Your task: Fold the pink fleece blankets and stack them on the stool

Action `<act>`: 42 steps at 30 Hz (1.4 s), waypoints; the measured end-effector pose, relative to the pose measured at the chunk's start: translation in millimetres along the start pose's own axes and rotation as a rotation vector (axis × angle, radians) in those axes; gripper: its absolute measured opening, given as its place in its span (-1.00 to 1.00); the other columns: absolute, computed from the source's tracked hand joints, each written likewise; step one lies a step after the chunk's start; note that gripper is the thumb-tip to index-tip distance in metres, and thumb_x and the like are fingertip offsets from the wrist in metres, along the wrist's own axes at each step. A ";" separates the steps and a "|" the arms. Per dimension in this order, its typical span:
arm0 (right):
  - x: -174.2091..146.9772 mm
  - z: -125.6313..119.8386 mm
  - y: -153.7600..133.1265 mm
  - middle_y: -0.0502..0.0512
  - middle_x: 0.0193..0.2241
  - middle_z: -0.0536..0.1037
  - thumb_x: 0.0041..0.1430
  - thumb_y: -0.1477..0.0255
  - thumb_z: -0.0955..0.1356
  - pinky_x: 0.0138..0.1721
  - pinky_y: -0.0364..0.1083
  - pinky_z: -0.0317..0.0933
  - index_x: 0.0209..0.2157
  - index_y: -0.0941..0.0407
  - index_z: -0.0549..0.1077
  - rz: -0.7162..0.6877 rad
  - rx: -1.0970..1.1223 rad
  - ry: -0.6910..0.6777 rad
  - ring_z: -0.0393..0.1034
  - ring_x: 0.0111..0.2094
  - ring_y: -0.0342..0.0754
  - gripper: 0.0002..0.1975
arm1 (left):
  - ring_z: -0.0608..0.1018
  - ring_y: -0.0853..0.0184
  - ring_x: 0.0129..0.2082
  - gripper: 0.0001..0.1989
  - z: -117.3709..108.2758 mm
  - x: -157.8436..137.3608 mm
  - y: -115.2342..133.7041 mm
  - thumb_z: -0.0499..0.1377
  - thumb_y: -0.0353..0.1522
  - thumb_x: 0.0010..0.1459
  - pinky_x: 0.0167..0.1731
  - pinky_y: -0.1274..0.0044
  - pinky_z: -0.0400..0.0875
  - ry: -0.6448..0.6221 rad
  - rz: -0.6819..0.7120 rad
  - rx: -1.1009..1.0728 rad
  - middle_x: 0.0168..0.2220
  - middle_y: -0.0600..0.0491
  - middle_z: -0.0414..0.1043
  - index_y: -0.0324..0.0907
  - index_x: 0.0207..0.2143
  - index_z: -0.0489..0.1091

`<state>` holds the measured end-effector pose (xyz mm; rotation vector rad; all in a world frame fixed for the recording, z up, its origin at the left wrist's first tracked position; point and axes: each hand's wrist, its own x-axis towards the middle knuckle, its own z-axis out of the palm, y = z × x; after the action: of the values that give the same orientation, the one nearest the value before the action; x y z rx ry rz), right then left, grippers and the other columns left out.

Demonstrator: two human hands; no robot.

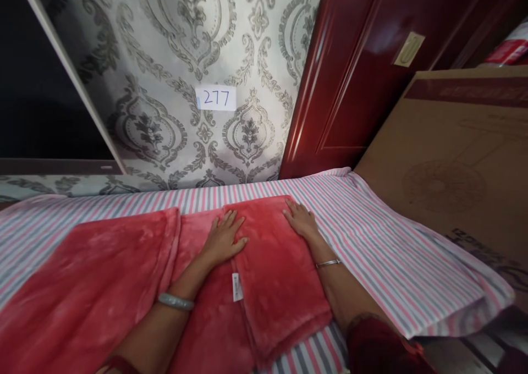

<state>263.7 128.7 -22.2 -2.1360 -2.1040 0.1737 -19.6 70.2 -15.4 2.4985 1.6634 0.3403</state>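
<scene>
A red plush blanket point(280, 269) lies partly folded, with its right end turned over into a flat panel and its left part folded over as well. A paler strip shows between the two folded parts. My left hand point(225, 239) rests open across the left edge of the right panel, fingers spread. At that panel's upper right corner, my right hand point(302, 220) lies open with its fingertips on the plush. A small white label point(237, 287) sticks out at the panel's left edge, below my left hand.
Under the blanket is a striped sheet point(371, 242) in pink, grey and white. A large cardboard box point(449, 154) stands at the right, beside a dark red wooden cabinet point(350, 77). To the left is a black screen point(49, 88). A paper marked 277 point(216, 98) is on the patterned wall.
</scene>
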 end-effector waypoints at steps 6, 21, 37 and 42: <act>-4.9 -11.3 -5.8 0.24 0.39 0.09 0.42 0.10 0.02 0.28 0.26 -0.08 0.42 -0.01 -0.04 0.008 0.065 0.002 -0.04 0.38 0.14 -0.38 | 0.02 0.03 0.42 -0.34 -4.3 0.1 3.3 0.07 -0.14 0.25 0.32 0.06 -0.10 0.007 0.013 0.003 0.41 -0.22 -0.02 -0.19 0.35 0.15; -133.7 -10.2 -43.9 0.13 0.44 -0.10 0.41 0.13 0.11 0.35 0.25 -0.24 0.41 -0.02 0.01 -0.251 -0.019 0.014 -0.26 0.44 0.10 -0.39 | 0.09 -0.08 0.39 -0.19 -8.8 -22.1 68.4 0.13 0.01 0.16 0.32 0.05 -0.10 0.038 0.242 0.026 0.37 -0.28 0.09 -0.26 0.33 0.17; -150.1 -8.1 41.6 0.22 0.43 -0.04 0.40 0.04 0.06 0.29 0.24 -0.06 0.43 0.01 -0.12 0.094 0.011 0.015 -0.12 0.41 0.18 -0.31 | 0.01 -0.16 0.40 -0.06 8.1 -24.6 66.9 0.08 0.15 0.11 0.30 0.00 -0.15 -0.037 0.240 0.092 0.41 -0.30 -0.04 -0.24 0.37 0.10; -150.5 -8.5 39.8 0.21 0.43 -0.04 0.40 0.04 0.05 0.29 0.25 -0.08 0.43 0.01 -0.11 0.087 0.034 0.029 -0.12 0.40 0.20 -0.32 | -0.03 -0.14 0.41 -0.05 1.1 -22.4 71.1 0.06 0.15 0.13 0.30 0.01 -0.17 -0.089 0.213 0.117 0.43 -0.30 -0.11 -0.26 0.39 0.04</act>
<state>301.9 -22.4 -23.2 -2.1980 -1.9801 0.1854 35.9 22.0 -3.2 2.7396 1.4277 0.1524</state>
